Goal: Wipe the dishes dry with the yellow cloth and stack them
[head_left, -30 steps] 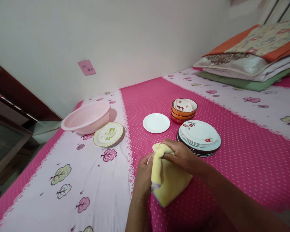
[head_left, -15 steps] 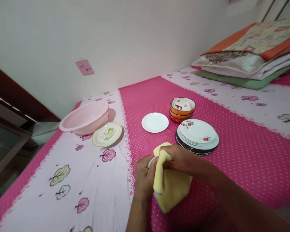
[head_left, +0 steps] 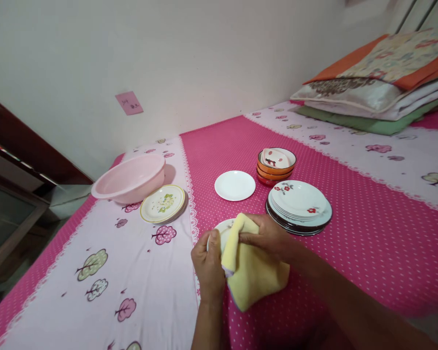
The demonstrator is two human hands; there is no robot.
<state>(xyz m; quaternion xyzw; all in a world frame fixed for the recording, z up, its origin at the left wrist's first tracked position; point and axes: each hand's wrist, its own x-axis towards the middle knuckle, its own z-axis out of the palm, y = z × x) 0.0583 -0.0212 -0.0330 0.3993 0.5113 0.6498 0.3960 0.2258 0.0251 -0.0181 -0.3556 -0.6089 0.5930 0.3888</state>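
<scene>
My left hand [head_left: 209, 260] grips the left edge of a small white plate [head_left: 221, 232], thumb on its face. A yellow cloth [head_left: 257, 277] covers the plate's right side and hangs down below it. My right hand [head_left: 266, 236] is closed on the cloth against the plate. Just beyond lies a single white plate [head_left: 235, 185] on the pink dotted bedspread. To the right stands a stack of plates [head_left: 299, 201], white ones with red flowers on top and dark-rimmed ones beneath. Behind it are stacked orange bowls [head_left: 275, 170] with a small white-and-pink dish [head_left: 275, 158] inside the top one.
On the left, a pink basin [head_left: 131, 180] rests beside a stack of yellow-rimmed plates [head_left: 163, 204]. Folded bedding and pillows [head_left: 379, 92] are piled at the back right. A white wall [head_left: 204, 63] with a pink paper note [head_left: 129, 103] borders the bed.
My left hand has shifted left, and more of the held plate's face now shows. The cloth has been drawn slightly left and its folded top has opened out.
</scene>
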